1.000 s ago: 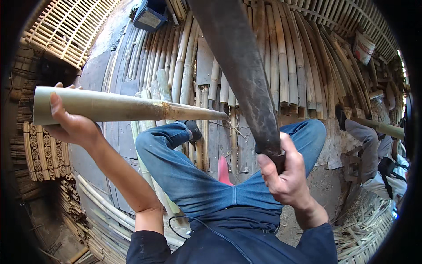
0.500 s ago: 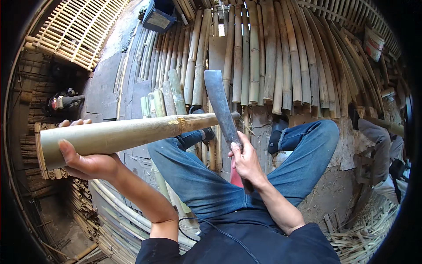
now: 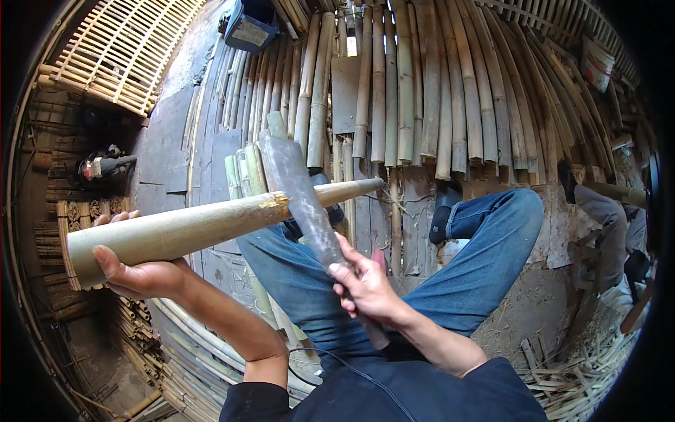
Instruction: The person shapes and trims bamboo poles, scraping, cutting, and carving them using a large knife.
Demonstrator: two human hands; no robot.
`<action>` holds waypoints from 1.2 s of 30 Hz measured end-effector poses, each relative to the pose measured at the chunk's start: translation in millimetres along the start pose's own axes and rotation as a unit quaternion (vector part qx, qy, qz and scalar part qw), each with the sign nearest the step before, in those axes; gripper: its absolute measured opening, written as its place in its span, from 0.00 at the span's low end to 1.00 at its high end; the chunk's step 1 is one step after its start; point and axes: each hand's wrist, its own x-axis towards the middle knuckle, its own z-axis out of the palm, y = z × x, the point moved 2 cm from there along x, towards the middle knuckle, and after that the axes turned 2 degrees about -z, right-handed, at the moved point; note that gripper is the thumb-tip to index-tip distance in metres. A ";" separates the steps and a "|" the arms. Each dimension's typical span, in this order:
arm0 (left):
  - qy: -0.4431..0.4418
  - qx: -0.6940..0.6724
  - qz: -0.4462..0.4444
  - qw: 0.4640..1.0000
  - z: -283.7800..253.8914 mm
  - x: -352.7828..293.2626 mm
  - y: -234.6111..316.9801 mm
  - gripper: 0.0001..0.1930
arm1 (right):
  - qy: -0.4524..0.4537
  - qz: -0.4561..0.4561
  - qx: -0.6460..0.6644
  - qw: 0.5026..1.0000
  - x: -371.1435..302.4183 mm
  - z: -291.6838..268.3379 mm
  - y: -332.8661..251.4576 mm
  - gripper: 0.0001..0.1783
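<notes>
A thick pale bamboo pole (image 3: 183, 228) slants across in front of me, its cut end at the left and its far end past my bent knee. My left hand (image 3: 144, 274) is closed around it near that cut end, thumb on the near side. My right hand (image 3: 369, 285) grips the handle of a machete (image 3: 304, 200). The broad grey blade crosses the pole beside a rough, yellowish node, tip pointing up and left. Blade and node overlap in view; whether they touch I cannot tell.
Long bamboo poles (image 3: 408, 91) lie side by side ahead. Shorter green pieces (image 3: 252, 169) stand left of the blade. A blue container (image 3: 251, 27) sits at the far left, a red-and-black power tool (image 3: 102, 167) below it. Bamboo slivers (image 3: 583, 380) are heaped lower right. Another person's leg (image 3: 601, 218) shows at right.
My right hand has swung the machete left and toward me, so the blade moved from the pole's thin end to its node. The pole's left end has dipped slightly.
</notes>
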 end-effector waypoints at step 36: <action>0.002 -0.029 0.030 0.999 37.3 -14.3 22.1 0.33 | 0.001 -0.033 0.006 0.999 7.9 5.3 -30.8 0.39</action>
